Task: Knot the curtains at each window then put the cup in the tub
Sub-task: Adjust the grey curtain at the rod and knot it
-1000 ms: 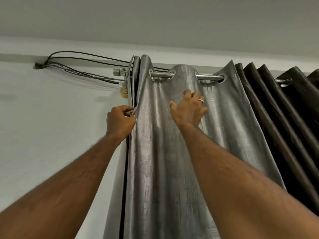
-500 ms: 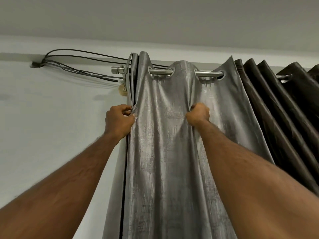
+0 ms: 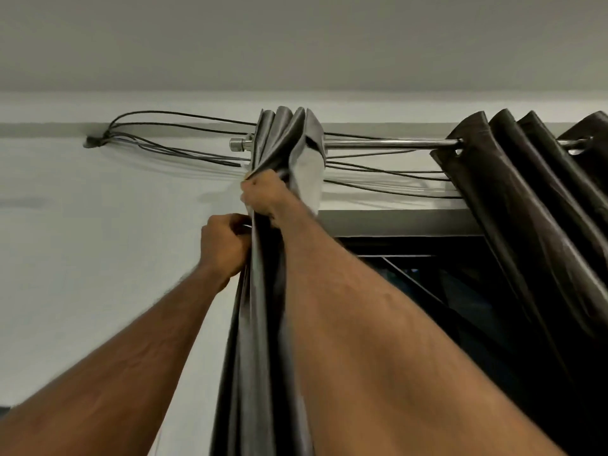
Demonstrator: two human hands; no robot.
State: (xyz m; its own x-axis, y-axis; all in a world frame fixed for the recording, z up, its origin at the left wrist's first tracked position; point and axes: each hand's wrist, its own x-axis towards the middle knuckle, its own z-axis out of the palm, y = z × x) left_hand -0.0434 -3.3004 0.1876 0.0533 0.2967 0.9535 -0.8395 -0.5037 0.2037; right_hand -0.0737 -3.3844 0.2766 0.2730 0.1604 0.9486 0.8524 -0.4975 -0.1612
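Curtain-gathering step in hand: grey curtain (image 3: 263, 324) bunched at frame centre under rod (image 3: 378, 144), right hand (image 3: 263, 195) gripping folds above, left hand (image 3: 223, 245) clenched on edge just below; knotting next, needing lower slack

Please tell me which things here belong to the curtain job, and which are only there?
Belong to the job:
grey curtain, bunched
left hand, gripping it
right hand, gripping it
dark curtain
rod

Only there:
cables
window frame
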